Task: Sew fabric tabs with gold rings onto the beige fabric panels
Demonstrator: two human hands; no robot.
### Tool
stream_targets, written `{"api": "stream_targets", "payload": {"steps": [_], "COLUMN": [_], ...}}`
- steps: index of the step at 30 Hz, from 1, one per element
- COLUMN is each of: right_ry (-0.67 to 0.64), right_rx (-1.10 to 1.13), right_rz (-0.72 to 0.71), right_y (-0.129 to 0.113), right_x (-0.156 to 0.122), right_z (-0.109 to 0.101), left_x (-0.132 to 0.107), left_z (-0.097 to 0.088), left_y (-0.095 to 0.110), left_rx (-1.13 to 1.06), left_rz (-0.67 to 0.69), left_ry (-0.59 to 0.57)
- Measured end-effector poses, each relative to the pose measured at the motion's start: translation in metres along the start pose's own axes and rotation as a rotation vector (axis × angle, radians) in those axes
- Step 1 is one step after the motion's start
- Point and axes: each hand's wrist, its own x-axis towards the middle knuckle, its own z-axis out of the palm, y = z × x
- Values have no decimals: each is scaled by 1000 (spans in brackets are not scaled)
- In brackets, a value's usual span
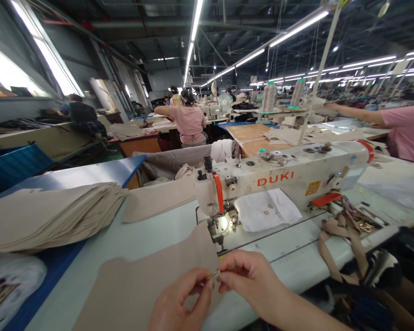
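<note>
My left hand [188, 296] and my right hand [250, 280] meet in front of the sewing machine [276, 172]. Thumb and fingers of both are pinched on a small shiny metal piece [214, 274], too small to tell its exact kind. Beneath them a flat beige fabric panel [141, 271] lies on the machine table, its far corner near the needle and presser foot [221, 224]. On the machine bed rests a white cloth [265, 214] with two small metal rings on it.
A stack of beige panels [55, 211] lies at left, with a clear plastic bag [14, 285] before it. Beige straps [352, 243] hang over the table's right edge beside a tray of small parts [365, 225]. Co-workers in pink [188, 119] sit ahead and at right.
</note>
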Motion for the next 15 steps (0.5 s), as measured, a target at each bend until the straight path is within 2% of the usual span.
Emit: {"api": "stream_targets", "payload": {"steps": [3, 8, 12, 15], "right_ry": [-2, -1, -24, -55], "right_rx": [-1, -50, -76, -197], "right_rz": [10, 18, 36, 12], "right_y": [-1, 0, 1, -4], "right_x": [0, 0, 0, 0], "right_z": [2, 3, 1, -2], "left_x": [1, 2, 3, 2], "left_z": [1, 0, -2, -3], "left_y": [4, 9, 8, 6], "left_rx": [-80, -170, -126, -67], "left_rz": [-58, -182, -156, -118], "left_ry": [2, -89, -146, -165]}}
